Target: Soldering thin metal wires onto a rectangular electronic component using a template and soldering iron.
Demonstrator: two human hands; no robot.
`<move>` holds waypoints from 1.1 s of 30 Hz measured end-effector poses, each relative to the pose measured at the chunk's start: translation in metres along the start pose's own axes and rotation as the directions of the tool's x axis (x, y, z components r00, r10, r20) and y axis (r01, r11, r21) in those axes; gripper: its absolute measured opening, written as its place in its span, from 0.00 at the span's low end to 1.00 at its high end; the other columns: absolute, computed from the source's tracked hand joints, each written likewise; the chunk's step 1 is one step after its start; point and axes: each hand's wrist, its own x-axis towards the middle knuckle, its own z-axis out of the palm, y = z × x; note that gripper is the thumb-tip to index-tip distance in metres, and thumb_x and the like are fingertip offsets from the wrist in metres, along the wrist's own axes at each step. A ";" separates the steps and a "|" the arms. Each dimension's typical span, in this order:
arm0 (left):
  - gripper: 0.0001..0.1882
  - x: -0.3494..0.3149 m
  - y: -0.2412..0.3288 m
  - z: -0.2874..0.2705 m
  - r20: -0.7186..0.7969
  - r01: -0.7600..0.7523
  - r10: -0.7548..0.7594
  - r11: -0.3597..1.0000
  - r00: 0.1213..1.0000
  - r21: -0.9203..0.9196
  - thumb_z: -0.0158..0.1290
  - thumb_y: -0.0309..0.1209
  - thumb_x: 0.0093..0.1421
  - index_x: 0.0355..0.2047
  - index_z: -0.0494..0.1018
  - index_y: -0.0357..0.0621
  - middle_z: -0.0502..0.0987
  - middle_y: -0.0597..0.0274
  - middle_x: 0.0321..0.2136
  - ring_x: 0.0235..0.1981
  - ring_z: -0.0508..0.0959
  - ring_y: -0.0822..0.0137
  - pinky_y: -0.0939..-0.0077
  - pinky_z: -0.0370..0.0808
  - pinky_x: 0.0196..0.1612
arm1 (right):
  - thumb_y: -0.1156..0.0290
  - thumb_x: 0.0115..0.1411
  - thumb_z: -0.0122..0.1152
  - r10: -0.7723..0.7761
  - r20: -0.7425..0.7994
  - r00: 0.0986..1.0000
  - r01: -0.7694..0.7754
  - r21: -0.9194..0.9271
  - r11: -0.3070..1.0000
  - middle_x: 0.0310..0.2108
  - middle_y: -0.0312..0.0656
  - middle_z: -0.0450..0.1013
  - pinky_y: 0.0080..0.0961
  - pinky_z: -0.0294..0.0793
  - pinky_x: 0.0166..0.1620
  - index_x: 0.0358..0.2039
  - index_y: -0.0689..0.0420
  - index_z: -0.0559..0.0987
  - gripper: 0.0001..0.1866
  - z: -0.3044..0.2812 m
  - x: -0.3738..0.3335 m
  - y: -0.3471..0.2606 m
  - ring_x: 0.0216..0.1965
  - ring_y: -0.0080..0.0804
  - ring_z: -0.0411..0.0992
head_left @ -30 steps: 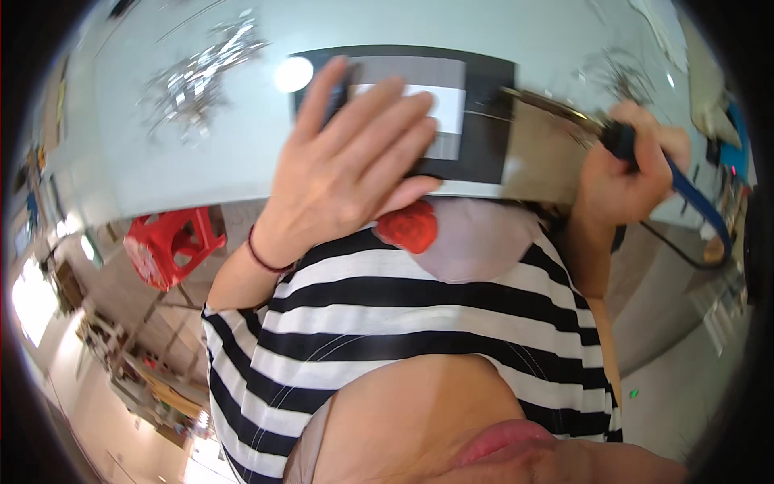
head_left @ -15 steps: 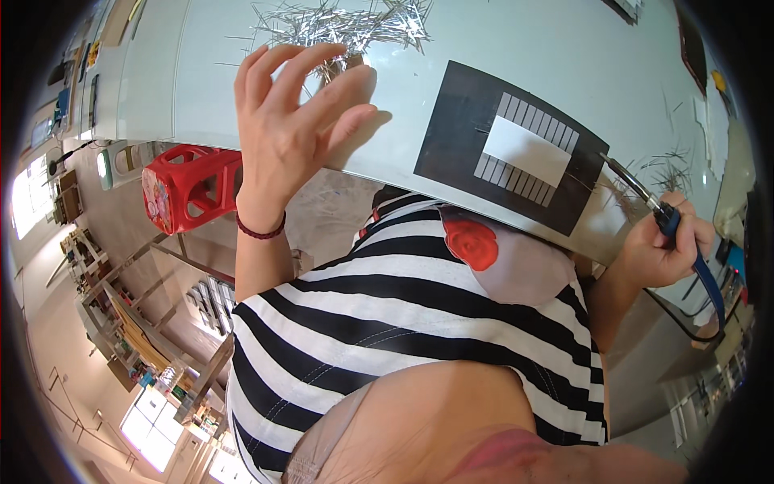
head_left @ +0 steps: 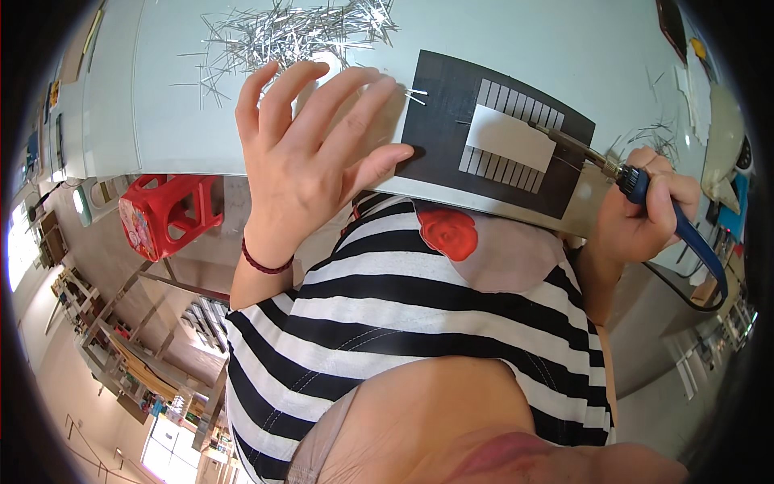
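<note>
- The left hand (head_left: 314, 153) was held open, fingers spread, above the pale worktable (head_left: 161, 121), beside the black rectangular mat (head_left: 451, 105).
- The blue-handled soldering iron (head_left: 645, 194) was gripped in the right hand (head_left: 645, 210), its tip laid on the white ribbed panel (head_left: 508, 137) upon that mat.
- Loose thin metal strips (head_left: 290, 32) were heaped beyond the left fingers.

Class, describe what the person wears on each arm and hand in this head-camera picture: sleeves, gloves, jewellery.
Both hands are bare, without gloves. The left hand has a thin dark red cord bracelet around its wrist. The right hand shows no ring or band that I can make out. Both forearms are uncovered; the black-and-white striped top leaves them bare.
</note>
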 end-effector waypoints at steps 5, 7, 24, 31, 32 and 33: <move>0.25 -0.004 0.001 0.005 0.013 -0.016 0.017 0.999 1.000 -0.052 0.60 0.53 0.58 0.49 0.81 0.54 0.79 0.68 0.48 0.51 0.72 0.57 0.53 0.65 0.60 | 0.80 0.57 0.50 0.041 -0.003 0.999 -0.041 0.017 0.999 0.11 0.33 0.55 0.23 0.50 0.23 0.27 0.62 0.67 0.03 0.013 -0.001 -0.004 0.14 0.18 0.48; 0.25 -0.004 0.003 0.005 0.014 -0.034 0.035 0.998 0.999 -0.062 0.59 0.54 0.58 0.49 0.81 0.54 0.79 0.68 0.49 0.51 0.72 0.57 0.53 0.65 0.60 | 0.76 0.59 0.46 0.092 0.009 0.996 -0.091 -0.039 0.995 0.14 0.34 0.54 0.26 0.51 0.26 0.24 0.58 0.64 0.06 0.016 -0.002 -0.008 0.17 0.22 0.49; 0.28 -0.002 0.027 0.010 0.032 -0.081 0.084 0.992 0.996 -0.096 0.57 0.59 0.58 0.49 0.82 0.56 0.79 0.71 0.47 0.49 0.72 0.60 0.54 0.65 0.60 | 0.79 0.60 0.49 0.059 0.058 0.997 -0.058 -0.008 0.998 0.13 0.32 0.54 0.25 0.52 0.26 0.25 0.59 0.65 0.07 0.029 -0.003 -0.004 0.16 0.19 0.48; 0.27 -0.003 0.028 0.017 -0.032 -0.035 0.033 0.996 0.999 -0.084 0.58 0.58 0.57 0.47 0.83 0.54 0.79 0.70 0.44 0.45 0.71 0.61 0.58 0.65 0.57 | 0.86 0.56 0.59 0.030 0.130 0.991 -0.038 0.055 0.998 0.18 0.34 0.65 0.23 0.58 0.25 0.30 0.63 0.70 0.07 0.035 -0.009 0.000 0.18 0.18 0.56; 0.26 -0.003 0.028 0.018 -0.046 -0.033 0.030 0.996 0.998 -0.080 0.59 0.58 0.57 0.47 0.83 0.54 0.79 0.70 0.43 0.45 0.71 0.61 0.59 0.65 0.56 | 0.86 0.56 0.59 0.031 0.129 0.991 -0.039 0.054 0.998 0.18 0.34 0.65 0.23 0.58 0.25 0.30 0.63 0.70 0.07 0.035 -0.011 0.002 0.18 0.18 0.56; 0.26 -0.005 0.028 0.019 -0.045 -0.034 0.031 0.996 0.999 -0.081 0.59 0.58 0.57 0.47 0.83 0.54 0.79 0.70 0.43 0.45 0.71 0.61 0.59 0.65 0.56 | 0.86 0.56 0.59 0.026 0.129 0.991 -0.035 0.066 0.997 0.18 0.34 0.65 0.23 0.58 0.24 0.30 0.64 0.70 0.07 0.037 -0.013 0.003 0.18 0.18 0.56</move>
